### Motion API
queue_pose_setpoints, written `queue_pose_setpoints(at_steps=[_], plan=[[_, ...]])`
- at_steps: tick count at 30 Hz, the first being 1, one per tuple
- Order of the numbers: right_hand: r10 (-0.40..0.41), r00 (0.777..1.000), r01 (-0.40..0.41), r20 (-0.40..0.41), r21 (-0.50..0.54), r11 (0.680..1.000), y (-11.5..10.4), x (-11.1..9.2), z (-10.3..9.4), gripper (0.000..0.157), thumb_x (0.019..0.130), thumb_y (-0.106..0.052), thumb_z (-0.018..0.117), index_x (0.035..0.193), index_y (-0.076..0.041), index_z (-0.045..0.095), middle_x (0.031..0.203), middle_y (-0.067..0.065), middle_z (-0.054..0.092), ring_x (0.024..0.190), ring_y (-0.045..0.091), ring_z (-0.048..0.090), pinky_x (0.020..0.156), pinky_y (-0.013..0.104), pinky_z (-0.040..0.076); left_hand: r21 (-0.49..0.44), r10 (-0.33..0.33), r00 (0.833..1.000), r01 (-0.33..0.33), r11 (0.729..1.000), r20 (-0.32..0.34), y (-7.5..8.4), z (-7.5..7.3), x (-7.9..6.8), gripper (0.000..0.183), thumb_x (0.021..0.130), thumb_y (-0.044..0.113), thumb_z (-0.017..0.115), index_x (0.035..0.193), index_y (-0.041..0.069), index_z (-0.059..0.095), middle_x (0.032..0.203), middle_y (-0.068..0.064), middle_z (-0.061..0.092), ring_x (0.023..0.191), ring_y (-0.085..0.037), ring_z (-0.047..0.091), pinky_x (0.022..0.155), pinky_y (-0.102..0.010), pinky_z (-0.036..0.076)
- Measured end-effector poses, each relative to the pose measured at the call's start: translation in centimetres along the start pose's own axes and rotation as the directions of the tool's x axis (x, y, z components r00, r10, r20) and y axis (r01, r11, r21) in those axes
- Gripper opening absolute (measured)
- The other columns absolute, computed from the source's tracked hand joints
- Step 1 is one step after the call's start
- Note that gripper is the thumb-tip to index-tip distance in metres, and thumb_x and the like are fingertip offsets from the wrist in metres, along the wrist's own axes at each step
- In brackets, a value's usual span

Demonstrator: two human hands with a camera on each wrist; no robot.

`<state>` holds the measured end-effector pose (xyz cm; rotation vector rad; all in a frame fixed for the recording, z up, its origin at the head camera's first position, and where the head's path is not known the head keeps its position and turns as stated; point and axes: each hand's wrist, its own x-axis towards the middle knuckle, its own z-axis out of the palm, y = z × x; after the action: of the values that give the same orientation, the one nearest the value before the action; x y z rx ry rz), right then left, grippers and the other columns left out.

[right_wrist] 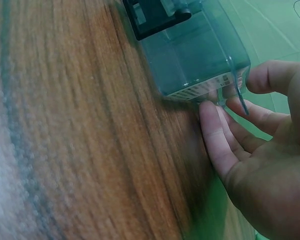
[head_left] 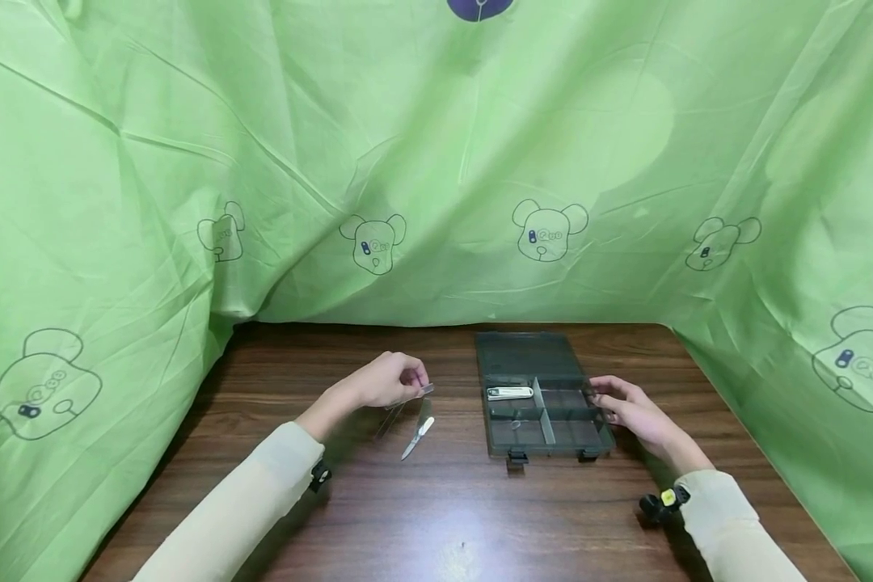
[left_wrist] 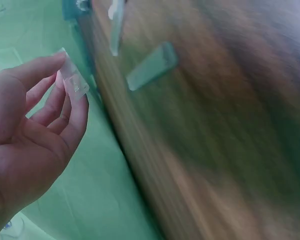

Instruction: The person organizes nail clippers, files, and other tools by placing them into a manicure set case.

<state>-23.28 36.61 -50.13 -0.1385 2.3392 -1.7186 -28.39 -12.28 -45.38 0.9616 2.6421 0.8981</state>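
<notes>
In the lower middle, the left hand (head_left: 387,380) pinches a clear plastic piece (head_left: 427,390) in its fingers, a metal tool (head_left: 418,438) below on the counter (head_left: 378,517). Farther right, a nail clipper (head_left: 510,393) occupies the upper-left compartment of a divided box (head_left: 553,449); the right hand (head_left: 638,416) grips its right edge.

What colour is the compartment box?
The box is see-through dark grey; the head view shows it best.

Green printed curtain (head_left: 451,162) behind brown woodgrain table (head_left: 378,517); pale surface glare (head_left: 457,558).
</notes>
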Motion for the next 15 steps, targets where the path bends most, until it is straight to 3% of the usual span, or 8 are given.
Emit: queue_pose_setpoints(at_steps=[8, 15], plan=[[-0.002, 1.0, 0.002, -0.009, -0.001, 1.0, 0.0, 0.0, 0.1, 0.046, 0.109, -0.009, 0.053, 0.149, 0.011, 0.042, 0.133, 0.029, 0.053, 0.087, 0.012, 0.058, 0.072, 0.026, 0.054, -0.036, 0.07, 0.998, -0.069, 0.997, 0.009, 2.8, 0.2, 2.1, 0.007, 0.099, 0.014, 0.074, 0.104, 0.016, 0.07, 0.085, 0.006, 0.066, 0.076, -0.012, 0.063, 0.071, -0.028, 0.054], [-0.01, 1.0, 0.01, -0.003, -0.003, 1.0, -0.2, -0.1, 0.3, 0.047, 0.11, -0.01, 0.054, 0.149, 0.011, 0.041, 0.13, 0.023, 0.055, 0.085, 0.011, 0.057, 0.071, 0.026, 0.053, -0.015, 0.106, 0.994, -0.105, 0.994, 0.015, 4.8, 1.8, 3.9, 0.007, 0.1, 0.015, 0.073, 0.104, 0.018, 0.068, 0.086, 0.007, 0.066, 0.079, -0.008, 0.062, 0.075, -0.027, 0.052]])
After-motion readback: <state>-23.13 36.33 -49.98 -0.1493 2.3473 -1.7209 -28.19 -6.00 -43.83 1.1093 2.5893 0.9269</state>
